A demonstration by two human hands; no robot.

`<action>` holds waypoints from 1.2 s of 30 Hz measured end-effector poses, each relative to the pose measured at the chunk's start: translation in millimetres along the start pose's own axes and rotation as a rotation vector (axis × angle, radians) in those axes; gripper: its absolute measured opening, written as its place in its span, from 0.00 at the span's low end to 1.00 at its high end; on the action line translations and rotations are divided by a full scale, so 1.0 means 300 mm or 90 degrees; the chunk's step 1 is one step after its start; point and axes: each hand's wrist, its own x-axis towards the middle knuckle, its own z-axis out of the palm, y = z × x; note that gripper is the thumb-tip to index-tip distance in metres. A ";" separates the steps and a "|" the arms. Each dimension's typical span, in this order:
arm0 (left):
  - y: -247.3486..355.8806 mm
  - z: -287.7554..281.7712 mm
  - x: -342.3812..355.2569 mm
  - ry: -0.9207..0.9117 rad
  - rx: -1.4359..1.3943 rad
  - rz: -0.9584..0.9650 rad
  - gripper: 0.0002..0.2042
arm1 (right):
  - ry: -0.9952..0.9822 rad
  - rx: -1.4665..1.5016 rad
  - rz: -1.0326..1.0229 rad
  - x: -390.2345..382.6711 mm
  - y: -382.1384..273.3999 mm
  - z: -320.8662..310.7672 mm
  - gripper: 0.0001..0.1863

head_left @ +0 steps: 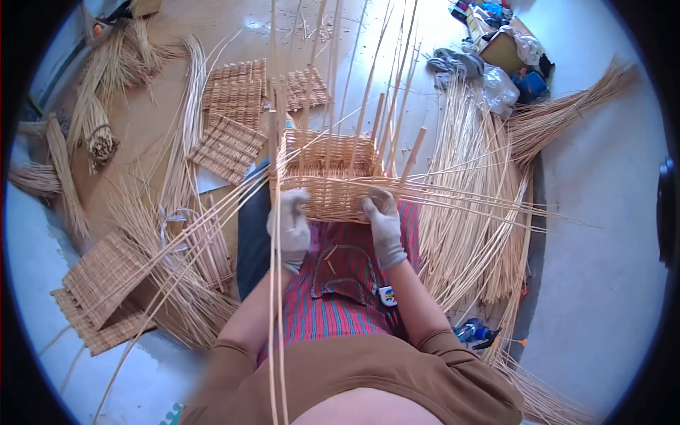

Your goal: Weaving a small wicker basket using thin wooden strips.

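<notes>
A half-woven wicker basket (327, 196) rests over my lap, its near wall facing me. Upright stakes (377, 117) stand up out of it, and long loose weavers (482, 200) fan out from both sides. My left hand (290, 221), in a pale work glove, holds the basket's lower left corner with fingers bent against the wall. At the right end of the same wall, my gloved right hand (383, 217) grips it, thumb on the near face; its other fingers are partly hidden. Two long canes (275, 312) run down past my left wrist toward me.
Finished woven panels (236, 95) lie beyond the basket to the left, with more panels (106, 283) at the lower left. Bundles of cane (474, 212) spread along the right. A tape measure (387, 296) sits by my right forearm on the striped apron (319, 319).
</notes>
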 end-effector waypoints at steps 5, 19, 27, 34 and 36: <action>0.044 0.120 0.221 -0.494 -0.095 -0.342 0.18 | 0.140 0.038 -0.137 0.005 -0.169 0.090 0.24; 0.001 0.212 0.250 -0.215 0.047 -0.187 0.22 | 0.076 0.006 -0.162 0.080 -0.192 -0.043 0.14; 0.107 0.211 0.228 -0.028 -0.082 -0.222 0.16 | 0.116 0.094 -0.117 0.063 -0.354 -0.172 0.07; 0.152 0.426 0.160 -0.404 0.061 -0.218 0.18 | 0.110 -0.297 -0.395 0.255 -0.409 -0.146 0.25; 0.164 0.440 0.166 -0.414 0.112 -0.223 0.20 | 0.059 -0.425 -0.525 0.361 -0.489 -0.035 0.30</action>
